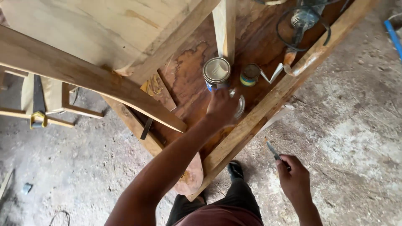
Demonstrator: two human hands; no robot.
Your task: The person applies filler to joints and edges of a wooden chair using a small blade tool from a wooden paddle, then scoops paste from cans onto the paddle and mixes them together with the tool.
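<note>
The left hand [222, 108] reaches across the worktop [268, 104] and closes over a small clear jar [239, 106] that stands near the front edge, just beside a tin can [216, 73] with its lid on; whether the fingers fully grip the jar I cannot tell, since the back of the hand hides most of it. The right hand [294, 178] hangs off the worktop, over the floor, gripping a thin blade-like tool [273, 150] that points up and away. By the look of things the work is at an early stage: the can is shut, the jar sits on the wood and is not lifted, and the tool touches nothing. A smaller pot [250, 74] with a yellow band stands right of the can, and a pale bent piece [272, 74] lies beside it. Farther back a power tool [303, 19] rests inside a loop of its black cable. The worktop is a rough dark board, stained in reddish patches, edged with pale timber. A bare wooden chair frame [83, 67] lies over its left part, and one leg [225, 25] stands behind the can. The floor [356, 117] is dusty grey concrete strewn with shavings, and another piece of unfinished furniture [46, 104] stands at the left.
</note>
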